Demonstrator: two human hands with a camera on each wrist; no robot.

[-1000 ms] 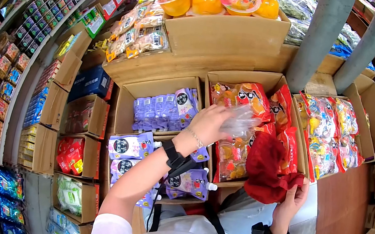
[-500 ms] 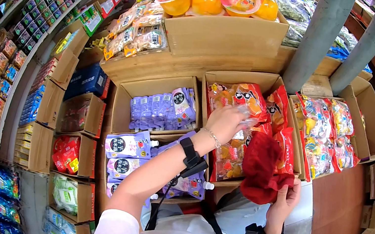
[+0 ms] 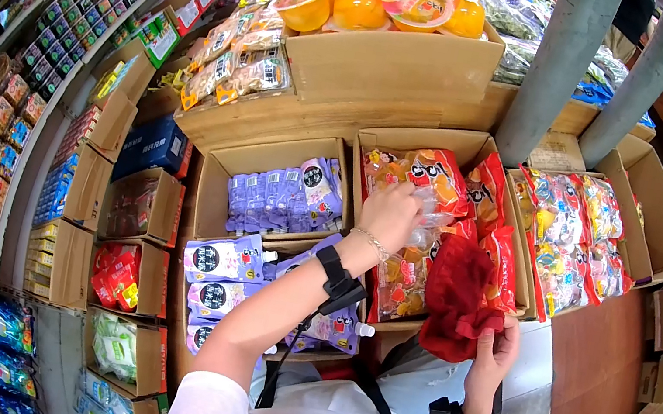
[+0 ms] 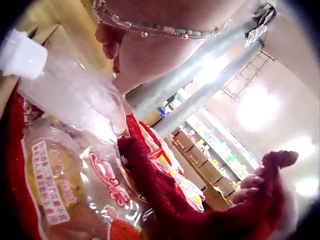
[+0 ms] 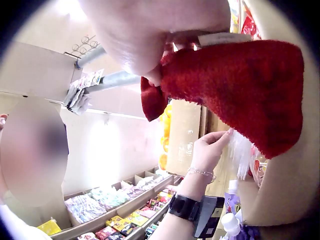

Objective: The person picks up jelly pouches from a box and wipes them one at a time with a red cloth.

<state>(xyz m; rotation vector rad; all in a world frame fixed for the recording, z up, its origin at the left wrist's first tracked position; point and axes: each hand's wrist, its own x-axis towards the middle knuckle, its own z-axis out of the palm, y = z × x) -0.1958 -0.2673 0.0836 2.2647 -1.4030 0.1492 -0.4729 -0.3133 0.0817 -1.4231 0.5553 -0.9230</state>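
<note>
My left hand [image 3: 390, 217] pinches a crumpled piece of clear plastic [image 3: 430, 211] over a box of red-edged snack bags [image 3: 399, 285]. In the right wrist view, the plastic [image 5: 241, 156] hangs from its fingertips. My right hand [image 3: 493, 355] holds a fuzzy red cloth [image 3: 458, 291] by its near end, thumb on top. The cloth droops across the right part of that box and hides some of the bags. From the left wrist, a clear bag [image 4: 105, 190] with printed red lettering shows close up, the red cloth [image 4: 195, 222] beside it.
Purple spouted pouches [image 3: 218, 298] fill boxes to the left. A box of clear candy bags [image 3: 565, 213] stands right, below two grey poles [image 3: 561, 70]. Behind, a cardboard box [image 3: 392, 67] holds orange jelly cups [image 3: 358, 8]. Stocked shelves [image 3: 55, 114] line the left side.
My left hand has moved slightly right with the plastic, which looks more bunched up now. My right hand and the red cloth have shifted a little left in the view.
</note>
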